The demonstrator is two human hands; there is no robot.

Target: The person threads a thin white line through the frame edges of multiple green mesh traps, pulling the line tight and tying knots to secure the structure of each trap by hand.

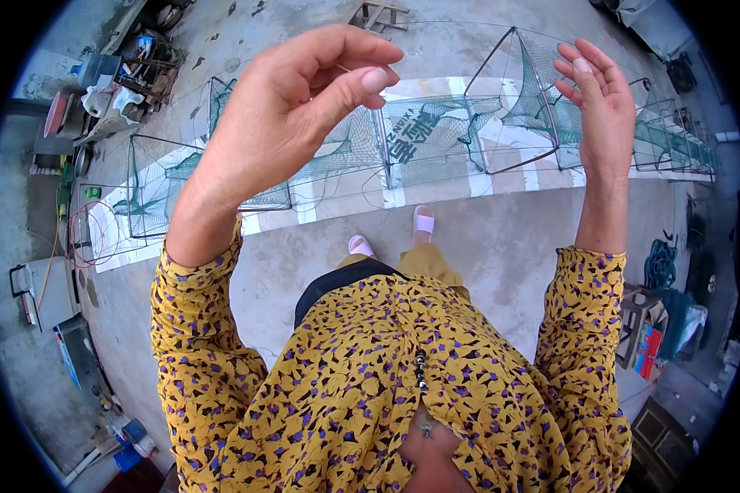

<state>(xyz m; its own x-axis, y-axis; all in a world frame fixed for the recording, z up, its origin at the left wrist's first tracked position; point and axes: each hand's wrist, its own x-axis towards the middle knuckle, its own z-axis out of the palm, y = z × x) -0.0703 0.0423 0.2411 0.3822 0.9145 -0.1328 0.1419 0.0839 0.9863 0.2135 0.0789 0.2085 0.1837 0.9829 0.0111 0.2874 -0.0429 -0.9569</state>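
Observation:
My left hand is raised at the upper left, its fingers loosely curled and the thumb in front of them. I see nothing in it. My right hand is up at the upper right with bent, slightly spread fingers, also with nothing visible in it. Beyond and below both hands stretches a long green mesh net trap on dark wire frames. It lies over a pale sheet with white stripes on the floor. Neither hand visibly touches the net; my left hand and wrist hide part of it.
Grey concrete floor surrounds my feet in pale slippers. At the left stand a white box and cluttered shelving. A low wooden stool is at the far side. Dark netting and a wooden frame are at the right.

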